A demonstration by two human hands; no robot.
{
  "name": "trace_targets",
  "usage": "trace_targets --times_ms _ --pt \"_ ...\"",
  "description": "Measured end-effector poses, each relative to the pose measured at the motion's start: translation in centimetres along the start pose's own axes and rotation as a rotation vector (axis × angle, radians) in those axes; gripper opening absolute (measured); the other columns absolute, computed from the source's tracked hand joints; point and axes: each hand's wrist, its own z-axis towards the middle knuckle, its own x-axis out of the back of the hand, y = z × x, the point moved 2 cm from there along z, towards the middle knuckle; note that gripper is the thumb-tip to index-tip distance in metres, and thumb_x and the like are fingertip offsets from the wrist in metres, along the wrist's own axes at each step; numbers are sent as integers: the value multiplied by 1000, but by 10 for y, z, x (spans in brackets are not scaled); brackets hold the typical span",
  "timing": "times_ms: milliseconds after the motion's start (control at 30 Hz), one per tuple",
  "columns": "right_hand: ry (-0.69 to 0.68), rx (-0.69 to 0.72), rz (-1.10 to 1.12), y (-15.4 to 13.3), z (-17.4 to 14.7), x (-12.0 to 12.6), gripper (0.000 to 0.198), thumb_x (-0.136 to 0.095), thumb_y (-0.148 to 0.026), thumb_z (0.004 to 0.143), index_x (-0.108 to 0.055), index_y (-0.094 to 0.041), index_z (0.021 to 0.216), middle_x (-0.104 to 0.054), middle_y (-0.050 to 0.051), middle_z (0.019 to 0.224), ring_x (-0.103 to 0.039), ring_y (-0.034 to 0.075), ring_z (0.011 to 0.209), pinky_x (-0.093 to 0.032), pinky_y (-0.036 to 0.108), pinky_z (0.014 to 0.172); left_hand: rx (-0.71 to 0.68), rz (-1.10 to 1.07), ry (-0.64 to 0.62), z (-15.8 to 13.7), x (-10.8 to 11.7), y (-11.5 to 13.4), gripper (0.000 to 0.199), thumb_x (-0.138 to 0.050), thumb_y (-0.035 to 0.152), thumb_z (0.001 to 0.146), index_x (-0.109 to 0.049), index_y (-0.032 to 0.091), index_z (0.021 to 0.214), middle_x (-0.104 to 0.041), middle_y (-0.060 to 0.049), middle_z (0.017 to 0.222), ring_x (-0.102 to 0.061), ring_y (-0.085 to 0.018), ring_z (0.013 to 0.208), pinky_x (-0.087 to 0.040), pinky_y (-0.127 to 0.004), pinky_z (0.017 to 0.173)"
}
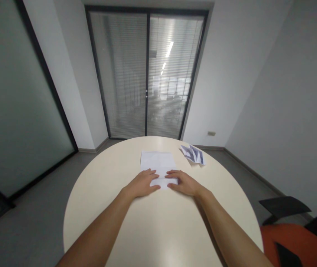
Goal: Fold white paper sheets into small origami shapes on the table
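Note:
A white sheet of paper (158, 160) lies on the round cream table (158, 222), with a crease running across it near its close end. My left hand (146, 183) rests on the left side of the sheet, fingers stretched out and thumb apart. On the right side lies my right hand (182, 182), its fingers also spread over the paper around the crease. Both palms face down, and neither hand grips anything. The hands cover the side edges of the sheet's near part.
A folded paper piece (193, 154), white and bluish-purple, sits near the table's far right edge. An orange chair (292, 241) with black armrests stands at the lower right. Beyond the table are glass doors with blinds (147, 74).

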Motion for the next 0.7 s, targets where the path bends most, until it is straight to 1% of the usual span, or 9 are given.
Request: trace_targets --times_ms 133,300,467,600,700 --pt "39 -28 78 3 -2 4 43 -60 -48 88 -71 -23 120 -68 8 128 -61 28 121 -43 43 109 -4 -46 37 -1 6 -6 54 -53 52 91 -60 21 134 -55 -7 146 -46 -26 138 -33 -37 117" --pt "73 -91 95 10 -4 6 41 -56 -48 90 -72 -22 117 -72 7 121 -66 29 109 -48 44 101 64 -75 78 -3 17 -13 47 -53 45 89 -65 21 127 -66 -6 131 -62 -26 118 -44 -35 105" --pt "106 -130 110 12 -4 9 40 -52 -50 92 -74 -20 107 -75 9 108 -67 27 93 -51 38 86 104 -104 103 -3 21 -16 41 -57 39 86 -68 23 123 -70 -5 125 -65 -25 111 -47 -33 99" --pt "159 -163 95 11 -5 14 39 -51 -50 93 -72 -18 101 -75 7 96 -65 23 80 -48 33 74 113 -172 162 -3 25 -16 37 -59 32 84 -69 24 118 -72 -3 120 -66 -23 106 -49 -30 93" --pt "214 -176 84 11 -5 16 38 -51 -50 93 -70 -18 99 -72 5 86 -60 20 72 -44 31 68 125 -213 224 -3 28 -16 32 -60 32 84 -71 23 112 -74 -4 114 -67 -23 101 -49 -30 90"
